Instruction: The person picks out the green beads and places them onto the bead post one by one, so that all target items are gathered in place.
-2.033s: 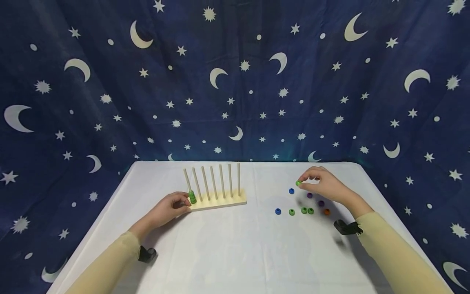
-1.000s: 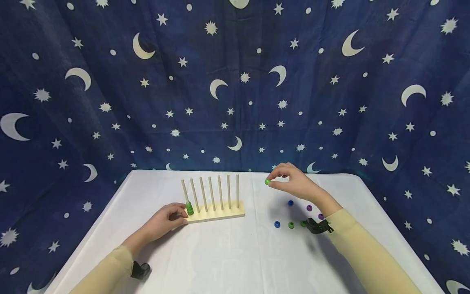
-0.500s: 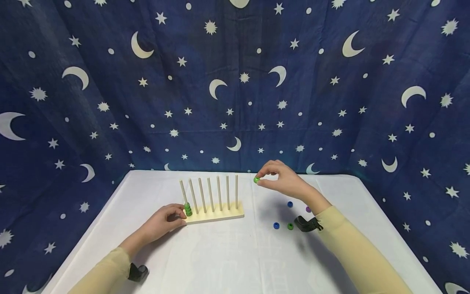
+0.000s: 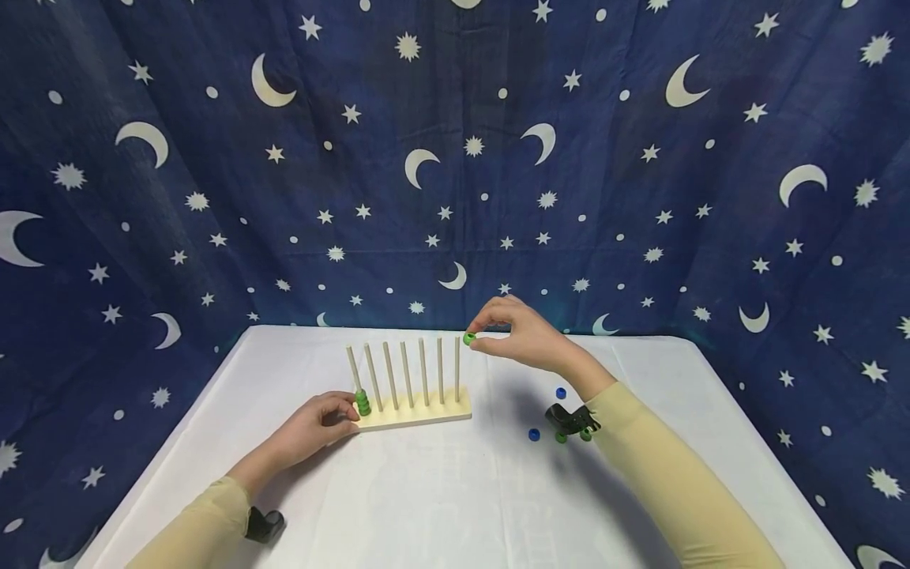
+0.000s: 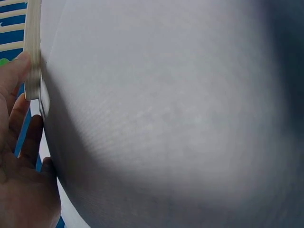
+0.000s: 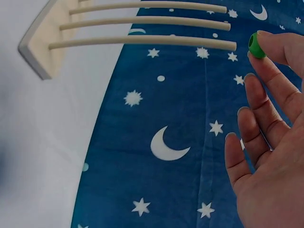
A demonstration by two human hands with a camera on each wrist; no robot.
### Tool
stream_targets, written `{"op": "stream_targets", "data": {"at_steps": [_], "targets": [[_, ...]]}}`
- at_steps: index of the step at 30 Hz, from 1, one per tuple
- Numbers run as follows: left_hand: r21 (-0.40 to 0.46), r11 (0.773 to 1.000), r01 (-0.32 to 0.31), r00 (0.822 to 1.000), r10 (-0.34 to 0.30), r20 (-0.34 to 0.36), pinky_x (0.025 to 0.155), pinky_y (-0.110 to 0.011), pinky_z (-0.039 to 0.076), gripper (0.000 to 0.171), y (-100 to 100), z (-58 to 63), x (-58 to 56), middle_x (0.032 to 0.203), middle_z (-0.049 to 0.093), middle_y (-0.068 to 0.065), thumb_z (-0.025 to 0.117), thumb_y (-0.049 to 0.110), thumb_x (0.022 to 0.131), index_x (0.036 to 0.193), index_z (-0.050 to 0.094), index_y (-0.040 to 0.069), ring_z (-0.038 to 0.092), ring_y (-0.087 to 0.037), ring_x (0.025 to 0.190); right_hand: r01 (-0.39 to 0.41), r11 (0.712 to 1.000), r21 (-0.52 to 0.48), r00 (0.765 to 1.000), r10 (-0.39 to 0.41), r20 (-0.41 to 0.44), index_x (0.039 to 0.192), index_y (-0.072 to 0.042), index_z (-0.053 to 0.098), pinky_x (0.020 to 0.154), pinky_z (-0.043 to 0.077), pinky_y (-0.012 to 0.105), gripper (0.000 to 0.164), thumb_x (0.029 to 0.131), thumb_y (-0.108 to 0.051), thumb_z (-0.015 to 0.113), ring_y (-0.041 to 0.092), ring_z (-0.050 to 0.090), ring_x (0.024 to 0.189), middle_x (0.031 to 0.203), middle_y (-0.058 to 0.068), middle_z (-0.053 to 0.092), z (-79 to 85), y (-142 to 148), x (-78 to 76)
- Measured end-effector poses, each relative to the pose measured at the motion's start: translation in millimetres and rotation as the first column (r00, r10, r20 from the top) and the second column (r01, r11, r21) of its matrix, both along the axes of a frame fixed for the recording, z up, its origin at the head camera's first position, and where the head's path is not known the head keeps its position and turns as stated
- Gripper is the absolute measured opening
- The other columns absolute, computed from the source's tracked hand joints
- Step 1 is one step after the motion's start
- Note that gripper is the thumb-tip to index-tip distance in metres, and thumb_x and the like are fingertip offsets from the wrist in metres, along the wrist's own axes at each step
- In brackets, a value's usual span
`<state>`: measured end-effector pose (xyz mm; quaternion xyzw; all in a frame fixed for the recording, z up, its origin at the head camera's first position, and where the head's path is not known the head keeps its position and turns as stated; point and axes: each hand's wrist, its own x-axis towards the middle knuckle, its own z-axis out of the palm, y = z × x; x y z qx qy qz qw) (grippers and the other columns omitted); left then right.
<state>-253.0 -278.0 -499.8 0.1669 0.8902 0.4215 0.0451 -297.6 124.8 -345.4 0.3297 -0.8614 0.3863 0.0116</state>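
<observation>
Thumb and forefinger of my right hand (image 4: 522, 336) pinch a green bead (image 4: 469, 338) level with the top of the rightmost peg, just to its right. In the right wrist view the green bead (image 6: 257, 46) shows its hole turned toward the tip of that peg (image 6: 142, 42). My left hand (image 4: 313, 431) grips the left end of the wooden peg board (image 4: 426, 409), the thumb at its front edge (image 5: 33, 71). Several upright pegs rise from the board. Green beads (image 4: 363, 403) sit stacked low on the leftmost peg; the other pegs are bare.
Loose blue beads (image 4: 534, 435) and green beads (image 4: 561, 438) lie on the white tablecloth (image 4: 426, 498) under the right wrist, where a black wrist mount (image 4: 569, 419) partly covers them. A dark blue curtain (image 4: 355, 118) with moons and stars hangs behind the table.
My right hand has carried the green bead left, from over the loose beads to the rightmost peg's top. My left hand stays on the board's end. The head view has shifted slightly.
</observation>
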Motion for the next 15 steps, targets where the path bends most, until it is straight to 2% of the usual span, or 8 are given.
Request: {"op": "stream_targets", "data": {"at_steps": [1, 2, 5, 8, 9, 15], "targets": [[-0.002, 1.000, 0.000, 1.000, 0.000, 0.004, 0.116, -0.061, 0.029, 0.008, -0.5, -0.1, 0.3, 0.138, 0.060, -0.012, 0.079, 0.022, 0.092, 0.095, 0.071, 0.021, 0.048, -0.040, 0.136, -0.008, 1.000, 0.001, 1.000, 0.008, -0.003, 0.104, -0.028, 0.075, 0.097, 0.047, 0.047, 0.014, 0.092, -0.035, 0.078, 0.020, 0.052, 0.113, 0.108, -0.011, 0.065, 1.4, -2.8, 0.0], [-0.004, 1.000, -0.001, 1.000, 0.001, 0.008, 0.116, -0.061, 0.028, 0.009, -1.1, -0.1, 0.6, 0.138, 0.059, -0.012, 0.079, 0.022, 0.092, 0.095, 0.071, 0.021, 0.047, -0.040, 0.136, -0.019, 1.000, 0.002, 1.000, 0.019, -0.009, 0.104, -0.028, 0.075, 0.102, 0.044, 0.048, 0.014, 0.092, -0.035, 0.077, 0.019, 0.053, 0.112, 0.108, -0.010, 0.065, 2.7, -5.8, -0.3], [-0.015, 1.000, -0.002, 1.000, 0.002, 0.009, 0.116, -0.061, 0.029, 0.009, -2.6, 0.2, 0.9, 0.138, 0.059, -0.012, 0.079, 0.023, 0.092, 0.095, 0.071, 0.021, 0.047, -0.040, 0.136, -0.043, 0.999, 0.012, 0.999, 0.043, -0.024, 0.106, -0.028, 0.075, 0.101, 0.043, 0.049, 0.014, 0.093, -0.034, 0.076, 0.016, 0.052, 0.110, 0.110, -0.007, 0.065, 7.0, -14.8, -1.1], [-0.016, 1.000, -0.002, 1.000, 0.003, 0.009, 0.115, -0.060, 0.030, 0.009, -3.2, 1.1, 0.6, 0.138, 0.059, -0.013, 0.079, 0.022, 0.092, 0.095, 0.071, 0.021, 0.047, -0.040, 0.136, -0.065, 0.998, 0.018, 0.997, 0.066, -0.031, 0.106, -0.028, 0.075, 0.098, 0.044, 0.049, 0.013, 0.093, -0.033, 0.075, 0.018, 0.051, 0.108, 0.110, -0.004, 0.066, 11.7, -23.7, -2.5], [-0.017, 1.000, -0.002, 1.000, 0.002, 0.005, 0.115, -0.060, 0.030, 0.009, -3.1, 1.5, 0.5, 0.138, 0.059, -0.013, 0.079, 0.022, 0.092, 0.095, 0.071, 0.021, 0.047, -0.040, 0.136, -0.070, 0.997, 0.023, 0.997, 0.070, -0.033, 0.105, -0.029, 0.075, 0.091, 0.046, 0.049, 0.012, 0.093, -0.032, 0.075, 0.020, 0.050, 0.109, 0.110, -0.005, 0.066, 13.1, -26.6, -3.1], [-0.017, 1.000, 0.011, 1.000, -0.011, -0.001, 0.116, -0.060, 0.029, 0.008, -1.1, 3.1, -0.9, 0.139, 0.059, -0.014, 0.079, 0.021, 0.092, 0.096, 0.071, 0.021, 0.047, -0.041, 0.136, -0.095, 0.993, 0.067, 0.993, 0.099, -0.060, 0.102, -0.029, 0.075, 0.095, 0.045, 0.042, 0.010, 0.093, -0.031, 0.076, 0.015, 0.052, 0.111, 0.107, -0.013, 0.065, 22.0, -43.7, -7.6]]}}
